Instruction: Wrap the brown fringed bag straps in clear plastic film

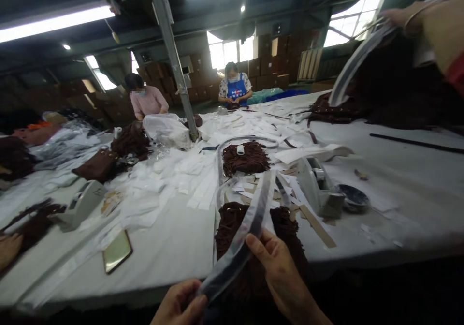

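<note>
A long dark strap in a clear plastic sleeve (pixel 237 247) runs between my two hands and rises toward the table. My left hand (pixel 181 303) pinches its lower end near the bottom of the view. Farther up, my right hand (pixel 277 262) grips the same strap between thumb and fingers. Behind the strap, a dark brown fringed bag (pixel 228 226) lies at the table's front edge, partly covered by it. Another brown fringed bag (pixel 245 159) sits beyond, with a wrapped strap looped around it and a small white piece on top.
A grey tape dispenser (pixel 319 189) and a dark round dish (pixel 353 198) stand to the right. Another dispenser (pixel 81 204) and a phone (pixel 118 251) lie left. Two people work across the table (pixel 406 180); other people's hands (pixel 406 15) show at both sides. A metal post (pixel 174 59) rises mid-table.
</note>
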The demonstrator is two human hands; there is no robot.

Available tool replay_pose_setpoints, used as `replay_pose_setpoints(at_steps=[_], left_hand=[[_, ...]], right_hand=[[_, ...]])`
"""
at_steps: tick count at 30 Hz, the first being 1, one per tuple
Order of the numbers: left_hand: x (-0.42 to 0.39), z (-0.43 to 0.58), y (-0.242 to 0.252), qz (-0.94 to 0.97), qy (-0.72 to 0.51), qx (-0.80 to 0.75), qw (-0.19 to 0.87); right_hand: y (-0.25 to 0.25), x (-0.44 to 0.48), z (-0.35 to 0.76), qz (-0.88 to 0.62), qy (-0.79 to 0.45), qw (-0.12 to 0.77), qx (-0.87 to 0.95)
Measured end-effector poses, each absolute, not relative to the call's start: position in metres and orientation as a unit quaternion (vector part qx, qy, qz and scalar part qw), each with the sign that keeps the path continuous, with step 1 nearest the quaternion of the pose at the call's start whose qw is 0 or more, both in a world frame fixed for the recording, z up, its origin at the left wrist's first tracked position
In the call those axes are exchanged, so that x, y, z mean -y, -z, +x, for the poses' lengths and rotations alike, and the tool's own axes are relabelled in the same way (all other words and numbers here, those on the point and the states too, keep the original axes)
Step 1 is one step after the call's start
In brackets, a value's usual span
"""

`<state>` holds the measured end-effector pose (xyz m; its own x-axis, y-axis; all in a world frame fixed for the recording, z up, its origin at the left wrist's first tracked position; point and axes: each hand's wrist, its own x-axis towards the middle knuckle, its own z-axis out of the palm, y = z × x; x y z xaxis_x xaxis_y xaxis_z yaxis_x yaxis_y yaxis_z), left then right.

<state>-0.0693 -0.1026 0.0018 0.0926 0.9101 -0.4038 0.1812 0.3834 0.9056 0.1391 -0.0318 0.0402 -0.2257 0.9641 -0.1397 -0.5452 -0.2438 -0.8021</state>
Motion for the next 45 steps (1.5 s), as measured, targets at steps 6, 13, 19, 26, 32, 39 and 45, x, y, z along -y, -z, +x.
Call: replay_pose_setpoints(at_steps=[6, 13, 19, 26, 32, 39, 45], left_hand=[[0.1, -0.061, -0.02, 0.477, -0.346, -0.501, 0.634], [0.108, -0.084, -0.023, 0.542, -0.256, -0.533, 0.597], [0.119, -0.103, 0.003, 0.566, -0.25, -0.67, 0.41], [0.106, -0.071, -0.011, 0.581, -0.22, -0.442, 0.647], [0.099, -0.081, 0.001, 0.501, -0.243, -0.402, 0.727], [0.096, -0.083, 0.002, 0.496, -0.285, -0.468, 0.674], [0.089, -0.067, 0.001, 0.474, -0.321, -0.51, 0.642]], right_hand=[[-0.03, 0.043, 0.125, -0.365, -0.713, 0.451, 0.394], [-0.052, 0.0, 0.171, -0.389, -0.609, 0.598, 0.347], [-0.046, -0.002, 0.179, -0.416, -0.563, 0.609, 0.372], [-0.025, 0.02, 0.148, -0.407, -0.649, 0.504, 0.4], [-0.047, -0.006, 0.18, -0.462, -0.506, 0.664, 0.3], [-0.024, -0.008, 0.166, -0.484, -0.403, 0.684, 0.368], [-0.013, -0.003, 0.157, -0.509, -0.373, 0.647, 0.428]])
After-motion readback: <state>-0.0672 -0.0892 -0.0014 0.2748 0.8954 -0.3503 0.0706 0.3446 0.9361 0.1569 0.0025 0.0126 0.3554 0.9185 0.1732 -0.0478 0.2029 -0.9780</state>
